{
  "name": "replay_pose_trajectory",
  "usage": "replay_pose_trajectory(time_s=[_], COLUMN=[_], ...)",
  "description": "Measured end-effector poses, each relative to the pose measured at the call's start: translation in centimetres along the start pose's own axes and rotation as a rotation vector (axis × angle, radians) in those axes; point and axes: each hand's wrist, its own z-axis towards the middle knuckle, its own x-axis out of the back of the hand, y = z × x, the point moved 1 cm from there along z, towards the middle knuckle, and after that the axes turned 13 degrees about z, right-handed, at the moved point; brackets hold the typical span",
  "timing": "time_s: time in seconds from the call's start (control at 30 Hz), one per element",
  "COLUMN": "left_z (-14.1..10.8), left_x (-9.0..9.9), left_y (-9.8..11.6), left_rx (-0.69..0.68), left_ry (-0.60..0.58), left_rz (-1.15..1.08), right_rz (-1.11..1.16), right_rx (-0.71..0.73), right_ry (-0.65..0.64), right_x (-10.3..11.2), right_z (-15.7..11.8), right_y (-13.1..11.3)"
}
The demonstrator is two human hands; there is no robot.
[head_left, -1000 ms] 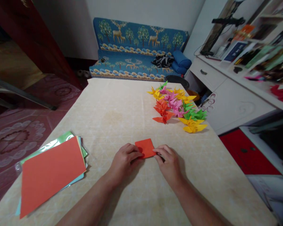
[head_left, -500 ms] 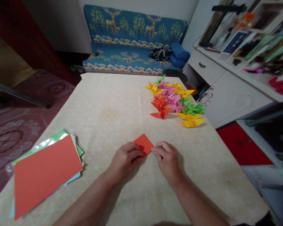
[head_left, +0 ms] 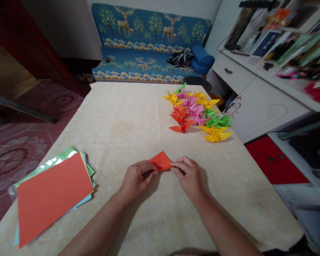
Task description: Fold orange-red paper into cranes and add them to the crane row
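A small folded piece of orange-red origami paper lies between my hands on the table, its top corner pointing away from me and a crease running down from that corner. My left hand pinches its left corner, thumb below and fingers on top. At the right corner, the thumb and fingertips of my right hand close on the paper. Both hands rest low over the cloth. Part of the paper's left side is hidden under my left fingers.
Several folded paper cranes in orange, pink, yellow and green stand at the back right of the table. A stack of coloured paper sheets, orange on top, lies at the left edge. Beyond are a blue patterned sofa and a white cabinet.
The paper's lower part has been folded up, so it went from a square-like diamond to a flatter shape with a crease. My left hand shifted slightly to the left.
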Motion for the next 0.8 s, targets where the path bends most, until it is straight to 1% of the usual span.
replay_pose_trajectory(time_s=[0.17, 0.37, 0.47, 0.63, 0.8], left_z=[-0.2, -0.4, -0.3, -0.3, -0.3], left_x=[-0.1, -0.6, -0.7, -0.9, -0.9], left_y=[0.1, 0.1, 0.0, -0.1, 0.0], left_rx=[0.046, 0.129, 0.14, 0.148, 0.166], left_ry=[-0.024, 0.044, 0.065, 0.064, 0.047], left_rz=[-0.009, -0.015, -0.025, -0.017, -0.003], right_rz=[-0.022, -0.078, -0.084, -0.087, -0.141], right_rx=[0.033, 0.036, 0.027, 0.016, 0.034], right_ry=[-0.018, -0.049, -0.065, -0.084, -0.128], right_x=[0.1, 0.3, 0.3, 0.4, 0.4], right_z=[0.2, 0.2, 0.1, 0.3, 0.3], right_y=[-0.3, -0.6, -0.6, -0.9, -1.4])
